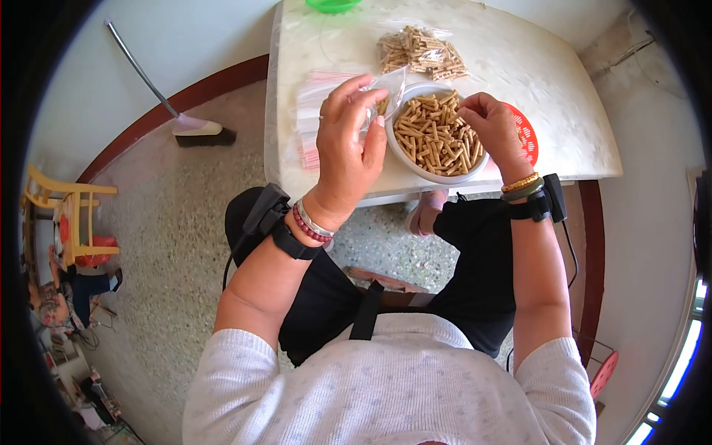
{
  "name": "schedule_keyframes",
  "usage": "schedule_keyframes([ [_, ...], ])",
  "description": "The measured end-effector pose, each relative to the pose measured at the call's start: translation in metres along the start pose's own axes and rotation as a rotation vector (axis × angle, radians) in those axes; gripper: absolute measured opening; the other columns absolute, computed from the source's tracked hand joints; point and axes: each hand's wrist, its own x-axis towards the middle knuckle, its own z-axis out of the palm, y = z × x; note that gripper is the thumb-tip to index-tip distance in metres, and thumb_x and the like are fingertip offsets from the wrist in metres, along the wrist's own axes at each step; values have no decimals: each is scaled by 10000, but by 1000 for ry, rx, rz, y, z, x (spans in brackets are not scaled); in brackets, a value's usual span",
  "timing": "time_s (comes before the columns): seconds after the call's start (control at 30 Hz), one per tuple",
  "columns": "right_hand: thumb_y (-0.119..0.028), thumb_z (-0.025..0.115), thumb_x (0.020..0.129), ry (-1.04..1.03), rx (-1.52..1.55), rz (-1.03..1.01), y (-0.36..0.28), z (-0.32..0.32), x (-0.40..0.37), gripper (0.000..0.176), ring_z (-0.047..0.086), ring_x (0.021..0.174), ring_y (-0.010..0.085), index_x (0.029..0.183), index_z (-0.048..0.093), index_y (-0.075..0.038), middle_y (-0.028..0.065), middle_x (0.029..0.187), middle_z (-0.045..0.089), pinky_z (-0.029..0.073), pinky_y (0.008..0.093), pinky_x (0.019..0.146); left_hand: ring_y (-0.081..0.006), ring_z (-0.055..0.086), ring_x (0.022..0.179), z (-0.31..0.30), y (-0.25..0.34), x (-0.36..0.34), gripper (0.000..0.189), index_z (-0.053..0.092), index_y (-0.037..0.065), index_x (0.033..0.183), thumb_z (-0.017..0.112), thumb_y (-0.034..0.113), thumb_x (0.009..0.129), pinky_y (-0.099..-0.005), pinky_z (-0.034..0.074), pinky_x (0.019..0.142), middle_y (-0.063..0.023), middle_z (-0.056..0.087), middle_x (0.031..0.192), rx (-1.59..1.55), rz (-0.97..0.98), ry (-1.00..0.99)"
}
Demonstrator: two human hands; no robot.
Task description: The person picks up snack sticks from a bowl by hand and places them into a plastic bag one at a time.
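Observation:
A white bowl (394, 143) full of short brown sticks (434, 137) stands at the table's near edge. My left hand (347, 137) is raised just left of it, thumb and fingers curled around a clear plastic bag (395, 83). A few sticks show inside that bag, partly hidden by my fingers. Over the bowl's right side, my right hand (495, 132) has its thumb and fingertips pinched together. Whatever sits in that pinch is too small to make out. Under my left hand lies a stack of flat clear bags with pink edges (308, 119).
Filled bags of sticks (421, 53) lie behind the bowl on the pale table (519, 52). A red perforated basket (528, 133) is partly behind my right hand. A green dish (332, 4) sits at the far edge. A broom (196, 130) leans by the wall, and a wooden chair (74, 215) stands left.

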Motion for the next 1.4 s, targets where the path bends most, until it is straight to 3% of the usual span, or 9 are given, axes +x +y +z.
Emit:
schedule_keyframes([
  [0.03,-119,663,849,-1,-2,-2,-4,-1,-1,157,634,822,140,966,655,-15,84,895,682,492,259,768,-199,585,1005,-1,3,0,283,598,4,1125,560,-12,845,-300,494,814,-138,574,1183,-45,13,10],
  [0.07,-90,650,865,-45,200,19,-9,-2,-3,149,613,834,108,987,648,-5,55,900,671,483,239,778,-199,585,1005,-2,6,-1,283,598,4,1125,560,-12,845,-300,494,814,-138,574,1183,-44,13,13],
  [0.1,-62,637,881,-91,403,41,-17,-2,-7,143,591,845,75,1007,641,5,27,905,659,474,218,789,-200,590,902,-2,10,-3,269,598,11,1109,554,-20,846,-297,498,743,-134,582,1144,-177,-57,-35],
  [0.13,-62,637,881,-92,402,39,-23,-2,-10,143,591,845,75,1007,641,5,27,905,659,474,218,789,-200,594,800,-2,13,-4,257,598,18,1094,547,-28,846,-295,501,672,-129,590,1106,-310,-128,-83],
  [0.17,-54,627,889,-158,491,-27,-30,-2,-14,137,579,858,71,1017,624,-3,21,928,643,464,215,794,-146,552,669,3,10,-6,253,594,20,1091,553,-41,849,-257,466,565,-98,614,1023,-284,-60,-43],
  [0.3,-27,632,884,-321,707,-125,-44,2,-25,138,584,889,76,1021,622,-11,18,964,643,470,219,837,-138,539,613,5,13,-7,242,584,23,1104,596,3,862,-253,456,556,-79,624,914,-314,-110,-87],
  [0.53,-23,644,878,-382,701,-171,-58,12,-34,145,601,906,88,1021,617,-8,23,959,648,488,236,839,-125,533,590,4,15,-9,244,595,35,1093,663,85,864,-245,446,544,-64,626,812,-353,-205,-151],
  [0.8,5,621,887,-419,688,-154,-59,16,-36,177,608,923,95,1063,602,4,30,978,641,493,234,845,-107,550,638,7,13,-5,72,623,24,925,636,-5,860,-235,453,564,-54,611,836,-380,-165,-46],
  [1.4,-34,638,893,-435,680,-138,-61,17,-38,155,578,891,66,1044,606,-13,-3,953,626,475,214,793,-116,587,685,8,9,-7,188,611,31,943,639,-91,803,-235,471,580,-60,609,902,-367,-114,-26],
])
